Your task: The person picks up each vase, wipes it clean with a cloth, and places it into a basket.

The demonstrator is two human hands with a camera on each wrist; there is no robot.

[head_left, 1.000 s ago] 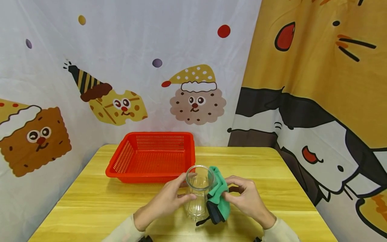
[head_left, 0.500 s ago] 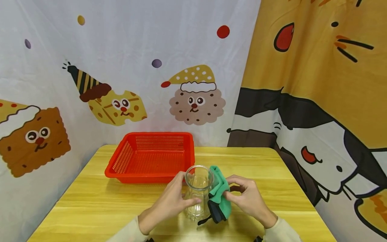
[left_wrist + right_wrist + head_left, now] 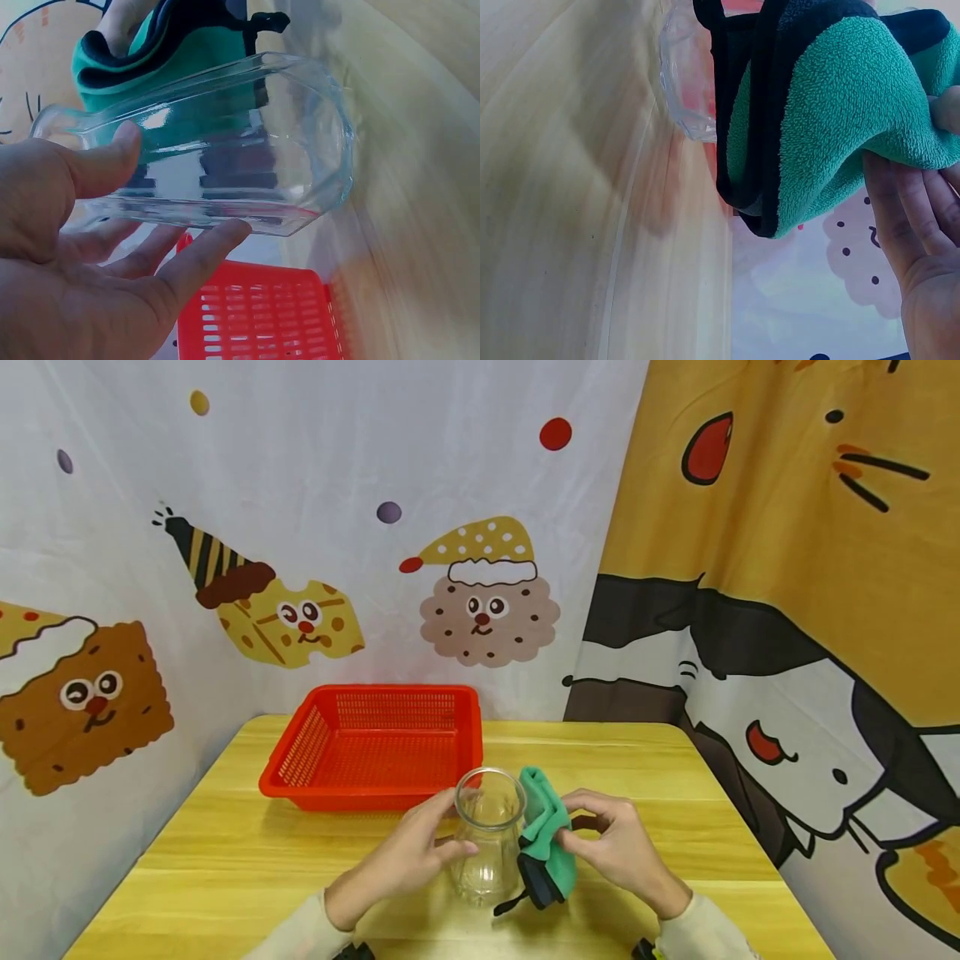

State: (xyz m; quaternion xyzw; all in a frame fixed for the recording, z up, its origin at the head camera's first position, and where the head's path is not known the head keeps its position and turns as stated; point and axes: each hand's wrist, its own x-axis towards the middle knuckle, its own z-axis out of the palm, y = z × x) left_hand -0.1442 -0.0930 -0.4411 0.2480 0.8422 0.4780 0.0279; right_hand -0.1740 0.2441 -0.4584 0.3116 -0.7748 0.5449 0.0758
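Wood-look table (image 3: 262, 864) fills the lower part of my head-cam feed. Nearest the cam: 2 pale sleeves (image 3: 307, 928), then the bare hands. L hand (image 3: 408, 852) curves round the glass jar (image 3: 487, 868), thumb on the near side, fingers on the far; how firm, I can't tell from here. R hand (image 3: 615, 839) pinches a folded green cloth (image 3: 553, 847) btwn thumb & fingers. Cloth has dk trim (image 3: 540, 883) and a small dk strap (image 3: 509, 907) low down; it hangs just R of the jar, v. close, can't tell if touching. Jar is btwn the 2 hands, mouth up; can't make out whether its base is on the wood. On L wrist cam I see cloth thru the glass. Beyond the jar, to the L, a red basket (image 3: 360, 801) w/ slotted sides stands on the table. Farthest: white backdrop (image 3: 337, 460) w/ cartoon cheese (image 3: 300, 625), pinkish cookie (image 3: 491, 631) & brown biscuit (image 3: 90, 718); yellow hanging (image 3: 787, 543) on the R.
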